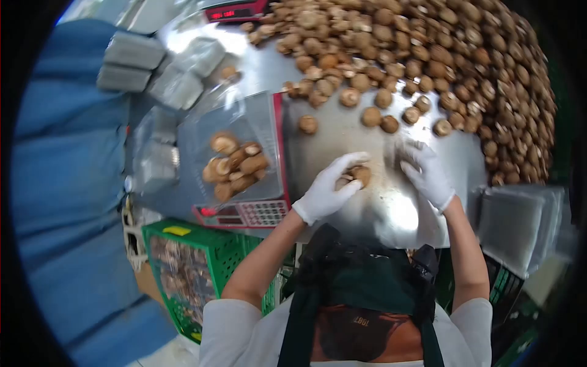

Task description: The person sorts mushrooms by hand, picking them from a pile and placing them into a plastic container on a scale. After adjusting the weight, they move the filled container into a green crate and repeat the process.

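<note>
White gloves cover both hands above the metal table (318, 147). My left hand (333, 188) has its fingers curled around a brown mushroom (362, 176). To its right, my right hand (426, 173) hovers with fingers apart and slightly blurred, holding nothing visible. Several loose mushrooms (371, 117) lie beyond the hands. At the left, a red-edged scale (264, 213) carries a clear plastic tray or bag (195, 140) with several mushrooms (235, 164) in it.
A large mushroom pile (428, 55) spreads across the back and right. Stacked clear packaging (512, 223) stands at the right, more packs (129, 60) at the upper left. A green crate (214, 257) sits below the scale. Another red display (235, 11) is at the top.
</note>
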A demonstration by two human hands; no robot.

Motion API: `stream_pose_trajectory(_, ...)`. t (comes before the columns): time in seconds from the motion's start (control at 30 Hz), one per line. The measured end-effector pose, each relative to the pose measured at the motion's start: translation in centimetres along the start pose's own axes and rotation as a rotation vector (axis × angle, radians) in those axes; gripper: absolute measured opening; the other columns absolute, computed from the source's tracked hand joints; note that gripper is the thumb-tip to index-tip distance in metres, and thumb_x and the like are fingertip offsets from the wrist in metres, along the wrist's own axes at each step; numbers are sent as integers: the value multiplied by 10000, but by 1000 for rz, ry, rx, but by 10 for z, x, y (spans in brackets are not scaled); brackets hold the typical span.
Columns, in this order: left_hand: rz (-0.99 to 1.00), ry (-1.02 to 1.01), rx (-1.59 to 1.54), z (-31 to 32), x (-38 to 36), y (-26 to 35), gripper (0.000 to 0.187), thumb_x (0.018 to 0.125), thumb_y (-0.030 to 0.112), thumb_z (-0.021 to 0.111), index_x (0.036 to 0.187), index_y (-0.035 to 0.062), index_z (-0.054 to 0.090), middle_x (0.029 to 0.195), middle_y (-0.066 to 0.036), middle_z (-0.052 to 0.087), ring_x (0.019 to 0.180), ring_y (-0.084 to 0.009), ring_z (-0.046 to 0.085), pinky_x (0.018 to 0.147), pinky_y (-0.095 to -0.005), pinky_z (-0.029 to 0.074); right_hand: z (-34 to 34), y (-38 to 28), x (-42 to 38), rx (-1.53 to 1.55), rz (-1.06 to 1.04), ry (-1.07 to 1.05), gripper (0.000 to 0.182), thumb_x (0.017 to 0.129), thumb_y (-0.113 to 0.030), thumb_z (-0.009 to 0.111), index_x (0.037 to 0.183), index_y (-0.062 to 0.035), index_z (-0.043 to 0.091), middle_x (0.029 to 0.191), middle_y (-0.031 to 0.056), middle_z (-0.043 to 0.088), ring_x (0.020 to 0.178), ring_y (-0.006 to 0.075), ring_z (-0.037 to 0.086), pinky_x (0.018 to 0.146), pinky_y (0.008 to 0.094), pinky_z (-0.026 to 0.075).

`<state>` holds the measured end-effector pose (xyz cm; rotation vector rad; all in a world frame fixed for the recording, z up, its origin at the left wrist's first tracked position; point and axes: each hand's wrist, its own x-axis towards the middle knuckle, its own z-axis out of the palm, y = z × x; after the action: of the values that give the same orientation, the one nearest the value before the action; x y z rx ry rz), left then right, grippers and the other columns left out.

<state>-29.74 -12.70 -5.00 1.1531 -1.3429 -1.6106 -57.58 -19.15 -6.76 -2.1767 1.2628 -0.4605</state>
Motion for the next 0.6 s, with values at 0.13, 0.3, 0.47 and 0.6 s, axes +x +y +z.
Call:
stream_pose_trajectory(0.13,-1,34,-284,-21,-19,27,485,968,58,616,1441,26,512,1449,-68,545,1344,-177,515,1137,-349,402,56,-1,84,-358,-195,203,597,871,-227,696,1447,-178,552,1383,166,548,1271,404,497,1039,522,416)
stream_pose_trajectory(0.3,144,318,-280,-44,-77,68,508,896,66,751,1354,24,535,1343,-70,564,1282,-187,532,1120,-368,409,80,20,111,-541,-143,169,559,867,-287,739,1403,-250,586,1307,87,622,1221,322,572,1011,517,400)
stream_pose_trajectory(0.47,339,742,102,-102,-135,83,493,919,12,711,1369,47,512,1345,-85,548,1286,-219,535,1135,-377,418,60,-56,114,59,-310,270,563,872,-34,715,1416,-121,600,1273,163,634,1178,311,609,1017,375,491)
stream_pose_trajectory(0.6,322,912,198,-143,-149,65,430,966,47,679,1365,1,528,1354,-111,579,1281,-199,539,1132,-361,399,48,-174,116,268,-428,242,548,797,5,753,1331,-59,646,1305,150,606,1196,303,604,1062,396,476)
